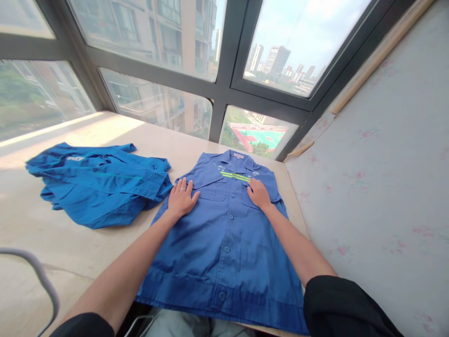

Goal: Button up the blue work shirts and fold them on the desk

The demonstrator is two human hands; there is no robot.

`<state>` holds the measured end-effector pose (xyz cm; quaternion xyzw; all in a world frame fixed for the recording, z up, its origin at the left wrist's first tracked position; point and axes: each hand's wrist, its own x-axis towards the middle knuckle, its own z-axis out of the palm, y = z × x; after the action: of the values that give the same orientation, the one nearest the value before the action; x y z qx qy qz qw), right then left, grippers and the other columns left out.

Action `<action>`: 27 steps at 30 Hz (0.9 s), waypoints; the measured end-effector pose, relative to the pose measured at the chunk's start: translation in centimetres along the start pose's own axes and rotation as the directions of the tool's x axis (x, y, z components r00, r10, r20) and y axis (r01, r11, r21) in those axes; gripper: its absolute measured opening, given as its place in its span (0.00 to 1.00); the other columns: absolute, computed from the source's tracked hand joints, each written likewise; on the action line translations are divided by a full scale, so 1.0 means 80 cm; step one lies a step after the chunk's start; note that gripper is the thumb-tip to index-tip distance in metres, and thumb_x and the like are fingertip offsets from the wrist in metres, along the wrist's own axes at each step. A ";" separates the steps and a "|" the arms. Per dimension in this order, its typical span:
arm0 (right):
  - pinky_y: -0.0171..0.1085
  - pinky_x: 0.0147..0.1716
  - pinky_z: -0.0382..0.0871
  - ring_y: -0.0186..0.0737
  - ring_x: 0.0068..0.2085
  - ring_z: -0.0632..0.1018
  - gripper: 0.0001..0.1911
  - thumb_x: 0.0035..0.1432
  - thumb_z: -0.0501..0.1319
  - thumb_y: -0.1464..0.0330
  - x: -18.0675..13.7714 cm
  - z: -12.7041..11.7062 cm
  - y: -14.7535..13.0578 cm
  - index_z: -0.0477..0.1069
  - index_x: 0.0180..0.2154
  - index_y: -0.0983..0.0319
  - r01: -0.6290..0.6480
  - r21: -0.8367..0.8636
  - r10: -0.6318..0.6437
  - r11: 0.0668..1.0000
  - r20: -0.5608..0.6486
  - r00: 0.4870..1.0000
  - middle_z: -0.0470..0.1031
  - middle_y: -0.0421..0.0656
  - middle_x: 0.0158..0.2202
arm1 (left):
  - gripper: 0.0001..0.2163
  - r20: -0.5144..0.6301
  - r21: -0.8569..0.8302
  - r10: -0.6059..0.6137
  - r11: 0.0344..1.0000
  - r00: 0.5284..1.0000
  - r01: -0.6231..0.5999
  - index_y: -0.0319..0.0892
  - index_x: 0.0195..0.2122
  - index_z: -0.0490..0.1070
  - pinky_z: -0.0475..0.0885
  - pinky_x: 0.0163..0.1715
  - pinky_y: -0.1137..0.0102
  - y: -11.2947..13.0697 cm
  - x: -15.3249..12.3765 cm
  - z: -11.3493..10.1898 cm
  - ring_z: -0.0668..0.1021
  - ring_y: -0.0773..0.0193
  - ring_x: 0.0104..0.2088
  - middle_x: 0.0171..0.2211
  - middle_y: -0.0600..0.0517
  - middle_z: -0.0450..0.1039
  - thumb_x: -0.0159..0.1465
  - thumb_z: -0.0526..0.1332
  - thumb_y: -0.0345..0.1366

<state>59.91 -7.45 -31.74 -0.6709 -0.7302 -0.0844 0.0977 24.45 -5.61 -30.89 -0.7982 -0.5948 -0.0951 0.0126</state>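
Observation:
A blue button-front work jacket (242, 238) is spread front side up before me, collar at the far end and hem at the near table edge. Bright green-yellow strips cross its chest. My left hand (182, 197) lies flat on its left side beside the chest pocket, fingers apart, with a ring on one finger. On the other side, my right hand (258, 193) rests on the right chest near the end of the green strip; its fingertips are partly out of sight, and it appears to hold nothing. The jacket's lower edge hangs slightly over the table edge.
A brighter blue garment (101, 187) lies crumpled on the pale table (21, 224) to the left. A grey cable (45, 281) curves at the lower left. Windows (154, 98) stand behind the table, and a flower-patterned wall (368, 201) bounds the right side.

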 end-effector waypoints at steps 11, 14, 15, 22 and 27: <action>0.56 0.64 0.53 0.57 0.68 0.58 0.31 0.70 0.45 0.56 -0.058 -0.035 -0.036 0.57 0.66 0.69 0.042 -0.137 -0.013 0.990 0.201 0.979 0.56 0.60 0.68 | 0.34 0.140 0.078 0.085 0.992 0.986 -0.097 0.27 0.66 0.57 0.50 0.65 0.52 -0.005 -0.041 -0.033 0.57 0.44 0.68 0.66 0.31 0.55 0.69 0.46 0.51; 0.54 0.64 0.55 0.55 0.69 0.57 0.31 0.71 0.45 0.57 -0.105 -0.041 -0.065 0.57 0.66 0.68 0.035 -0.062 -0.023 0.997 0.198 0.980 0.54 0.59 0.68 | 0.33 0.128 0.042 0.161 0.985 0.979 -0.168 0.29 0.64 0.61 0.50 0.65 0.48 0.032 -0.065 -0.039 0.57 0.43 0.68 0.65 0.31 0.58 0.69 0.48 0.53; 0.54 0.64 0.54 0.55 0.69 0.56 0.31 0.70 0.45 0.57 -0.123 -0.042 -0.077 0.57 0.66 0.69 0.033 -0.032 -0.027 0.999 0.181 0.983 0.54 0.58 0.68 | 0.33 0.110 0.010 0.186 0.982 0.976 -0.188 0.30 0.64 0.61 0.51 0.65 0.48 0.049 -0.077 -0.038 0.58 0.43 0.68 0.65 0.31 0.58 0.69 0.47 0.53; 0.56 0.65 0.54 0.53 0.68 0.59 0.24 0.69 0.50 0.65 -0.247 -0.071 -0.150 0.66 0.61 0.67 0.095 0.100 -0.094 0.990 -0.014 0.995 0.60 0.56 0.66 | 0.30 -0.111 -0.114 0.349 0.926 0.931 -0.360 0.34 0.65 0.61 0.56 0.65 0.52 0.143 -0.195 -0.010 0.59 0.48 0.68 0.66 0.38 0.59 0.70 0.46 0.52; 0.54 0.65 0.59 0.49 0.68 0.60 0.25 0.69 0.52 0.65 -0.312 -0.097 -0.150 0.62 0.64 0.65 0.212 0.207 -0.226 0.955 0.048 0.973 0.59 0.53 0.67 | 0.30 -0.166 -0.073 0.443 0.886 0.881 -0.459 0.36 0.66 0.58 0.57 0.65 0.54 0.111 -0.249 -0.016 0.62 0.51 0.67 0.66 0.41 0.59 0.70 0.48 0.51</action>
<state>50.22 -34.52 -30.51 -0.5752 -0.8078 0.0031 0.1290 27.23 -27.27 -32.12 -0.9051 -0.3840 -0.1797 0.0336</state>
